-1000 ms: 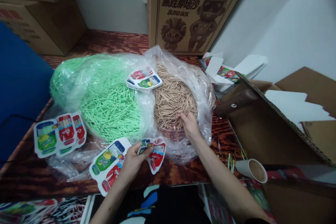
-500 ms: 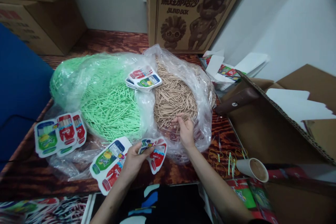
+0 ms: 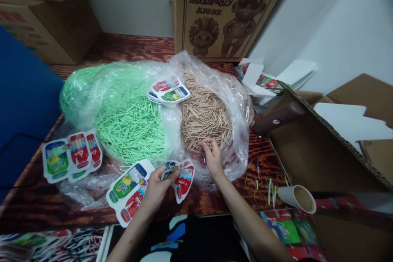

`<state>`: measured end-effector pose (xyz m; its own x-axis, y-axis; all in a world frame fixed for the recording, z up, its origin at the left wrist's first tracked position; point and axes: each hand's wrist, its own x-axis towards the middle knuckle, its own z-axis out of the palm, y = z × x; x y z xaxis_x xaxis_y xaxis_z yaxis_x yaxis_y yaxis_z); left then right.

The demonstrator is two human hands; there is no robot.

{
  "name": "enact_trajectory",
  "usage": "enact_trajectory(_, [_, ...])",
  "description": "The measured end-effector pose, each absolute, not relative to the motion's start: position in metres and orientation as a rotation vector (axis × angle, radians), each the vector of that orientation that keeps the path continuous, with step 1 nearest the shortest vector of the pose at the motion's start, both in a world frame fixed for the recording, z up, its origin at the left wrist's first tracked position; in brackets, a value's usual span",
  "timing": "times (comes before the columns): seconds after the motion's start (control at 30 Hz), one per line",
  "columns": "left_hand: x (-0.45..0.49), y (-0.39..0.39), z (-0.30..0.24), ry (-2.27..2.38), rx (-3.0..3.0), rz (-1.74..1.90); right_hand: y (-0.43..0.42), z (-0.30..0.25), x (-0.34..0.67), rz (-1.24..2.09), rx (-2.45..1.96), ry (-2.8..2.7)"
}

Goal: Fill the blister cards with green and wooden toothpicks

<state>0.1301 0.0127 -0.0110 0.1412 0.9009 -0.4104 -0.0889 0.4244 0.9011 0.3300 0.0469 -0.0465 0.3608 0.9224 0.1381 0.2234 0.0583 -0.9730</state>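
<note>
My left hand [image 3: 156, 190] is closed on a printed bottle-shaped pouch [image 3: 181, 180], red and white, held over the table's near edge. My right hand [image 3: 211, 157] rests at the near edge of a heap of tan sticks [image 3: 204, 116] in an open clear plastic bag, fingers pinched on a few of the tan sticks. A second clear bag to the left holds a heap of green sticks [image 3: 132, 120]. Another printed pouch [image 3: 127, 190] lies just left of my left hand.
More pouches lie at the table's left edge [image 3: 70, 157] and on top of the bags [image 3: 168, 90]. A paper cup [image 3: 297, 198] lies on its side at right, near rubber bands and loose green sticks. Cardboard boxes stand behind [image 3: 224, 12] and at right [image 3: 322, 147].
My right hand has drawn back toward me from the middle of the tan heap to its near edge, its fingers closing. My left hand and its pouch have stayed put.
</note>
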Motion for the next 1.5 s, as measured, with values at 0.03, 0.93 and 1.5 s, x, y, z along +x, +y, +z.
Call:
enact_trajectory(0.03, [0.130, 0.013, -0.012, 1.207, 0.861, 0.865, 0.046, -0.046, 0.330, 0.738, -1.451, -1.122])
enact_trajectory(0.93, [0.131, 0.013, -0.003, 1.223, 0.901, 0.852, 0.043, -0.033, 0.331, 0.889, -1.360, -1.374])
enact_trajectory(1.5, [0.126, 0.014, 0.006, 1.064, 1.475, 0.891, 0.034, -0.033, 0.321, 1.029, -1.336, -1.329])
